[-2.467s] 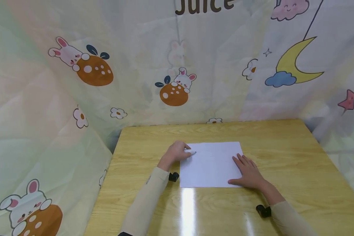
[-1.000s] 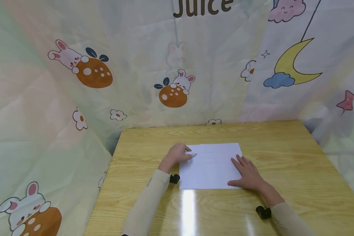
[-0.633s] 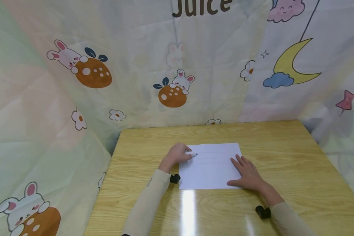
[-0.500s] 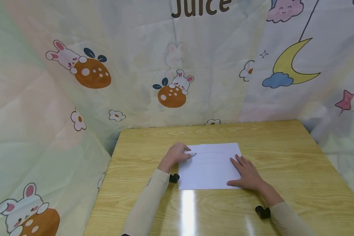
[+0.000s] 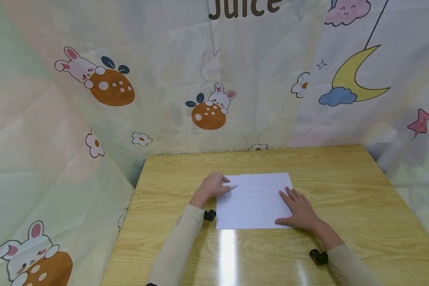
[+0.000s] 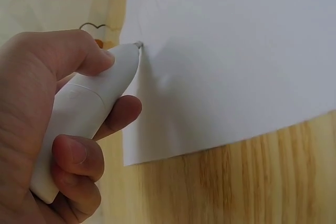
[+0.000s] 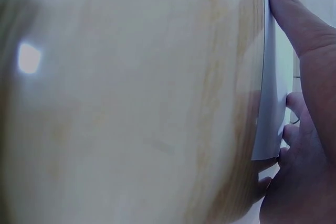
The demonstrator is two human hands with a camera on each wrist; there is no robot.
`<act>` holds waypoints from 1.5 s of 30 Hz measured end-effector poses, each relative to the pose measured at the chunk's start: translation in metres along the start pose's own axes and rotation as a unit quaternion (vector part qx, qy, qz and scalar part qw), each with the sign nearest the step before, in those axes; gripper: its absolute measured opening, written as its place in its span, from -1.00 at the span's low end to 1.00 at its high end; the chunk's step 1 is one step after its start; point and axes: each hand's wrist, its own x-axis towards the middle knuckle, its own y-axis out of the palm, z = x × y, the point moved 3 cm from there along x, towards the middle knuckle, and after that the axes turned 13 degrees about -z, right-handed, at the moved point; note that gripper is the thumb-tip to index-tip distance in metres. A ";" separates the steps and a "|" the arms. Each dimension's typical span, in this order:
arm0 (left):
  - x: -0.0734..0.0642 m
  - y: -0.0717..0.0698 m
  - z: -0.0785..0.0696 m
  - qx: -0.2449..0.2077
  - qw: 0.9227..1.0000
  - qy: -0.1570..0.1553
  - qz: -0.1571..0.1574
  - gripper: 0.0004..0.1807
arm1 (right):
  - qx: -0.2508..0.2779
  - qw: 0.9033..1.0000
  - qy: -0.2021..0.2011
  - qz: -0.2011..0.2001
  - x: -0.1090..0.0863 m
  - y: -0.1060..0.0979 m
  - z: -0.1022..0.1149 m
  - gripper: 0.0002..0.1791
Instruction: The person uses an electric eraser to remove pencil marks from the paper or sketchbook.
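The left hand (image 5: 210, 186) grasped a tapered white pen (image 6: 79, 106) at the faintly lined paper's (image 5: 252, 210) left edge. The right hand (image 5: 302, 210) lay at the paper's right, fingers spread and released.

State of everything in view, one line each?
left hand: fingers curled round the white tool
white tool: gripped, tip out and over the paper; contact unclear
paper: unfolded on the table, faint lines across it, creases or marks unclear
right hand: fingers spread at the paper's right edge
table: surface reflecting light
backdrop: hanging, wrinkled
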 end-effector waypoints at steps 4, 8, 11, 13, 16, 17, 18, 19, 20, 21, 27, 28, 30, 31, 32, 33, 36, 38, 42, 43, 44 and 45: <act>0.000 0.002 -0.002 -0.001 1.000 0.002 0.002 -0.69 | -0.002 1.000 0.002 0.000 0.000 -0.001 0.000 0.25; 0.002 0.005 -0.006 -0.007 1.000 0.013 0.009 -0.67 | -0.001 1.000 0.002 -0.002 -0.001 -0.003 0.001 0.24; 0.003 0.005 -0.005 -0.003 1.000 0.008 0.006 -0.67 | -0.001 1.000 0.003 0.001 -0.001 -0.003 0.002 0.24; 0.002 0.004 -0.002 -0.001 1.000 0.002 0.002 -0.68 | -0.002 1.000 0.003 0.003 -0.001 -0.003 0.002 0.24; 0.002 0.002 0.000 -0.003 1.000 -0.005 0.001 -0.68 | -0.004 1.000 0.003 0.004 -0.001 -0.002 0.001 0.24; 0.001 0.002 0.000 -0.004 1.000 -0.003 0.002 -0.68 | -0.005 1.000 0.003 0.004 0.000 -0.002 0.001 0.24; 0.001 0.002 -0.001 -0.005 1.000 -0.002 0.003 -0.68 | -0.006 1.000 0.003 0.003 0.000 -0.001 0.001 0.24; 0.001 0.003 -0.003 -0.009 1.000 -0.003 0.005 -0.68 | -0.006 1.000 0.002 0.003 0.000 -0.001 0.000 0.24; 0.001 0.003 -0.004 -0.010 1.000 -0.002 0.007 -0.68 | -0.006 1.000 0.002 0.003 0.000 -0.001 0.000 0.24; 0.001 0.004 -0.005 -0.012 1.000 -0.002 0.008 -0.68 | -0.005 1.000 0.002 0.003 0.000 -0.001 0.000 0.24; 0.001 0.006 -0.004 -0.004 1.000 0.000 0.004 -0.67 | 0.000 1.000 0.002 0.003 -0.001 -0.001 0.002 0.24; 0.001 0.006 -0.002 -0.002 1.000 -0.002 0.002 -0.67 | 0.000 1.000 0.002 0.003 -0.001 -0.001 0.002 0.24; 0.001 0.005 0.001 0.001 1.000 -0.007 -0.002 -0.67 | -0.001 1.000 0.002 0.004 -0.001 -0.002 0.002 0.24; 0.001 0.005 0.002 0.000 1.000 -0.009 -0.003 -0.67 | -0.001 1.000 0.002 0.004 -0.001 -0.002 0.003 0.24; 0.001 0.005 0.003 -0.001 1.000 -0.012 -0.003 -0.67 | -0.001 1.000 0.002 0.004 -0.001 -0.002 0.003 0.24; 0.001 0.006 0.003 -0.001 1.000 -0.011 -0.004 -0.67 | 0.000 1.000 0.002 0.005 -0.001 -0.002 0.003 0.24; 0.001 0.006 0.002 -0.008 1.000 -0.008 -0.001 -0.68 | 0.002 1.000 0.002 0.005 -0.001 -0.003 0.003 0.24; 0.001 0.007 -0.001 -0.014 1.000 -0.006 0.003 -0.68 | 0.000 1.000 0.001 0.004 -0.001 -0.003 0.003 0.24; 0.001 0.007 -0.004 -0.017 1.000 -0.004 0.006 -0.67 | 0.000 1.000 0.001 0.003 0.000 -0.003 0.003 0.24; 0.001 0.006 -0.005 -0.016 1.000 -0.005 0.005 -0.67 | 0.000 1.000 0.001 0.004 0.000 -0.002 0.003 0.24; 0.000 0.005 -0.004 -0.014 1.000 -0.007 0.003 -0.67 | 0.001 1.000 0.002 0.004 0.000 -0.002 0.003 0.24; 0.000 0.004 -0.004 -0.011 1.000 -0.008 0.001 -0.67 | 0.002 1.000 0.002 0.004 0.000 -0.002 0.002 0.24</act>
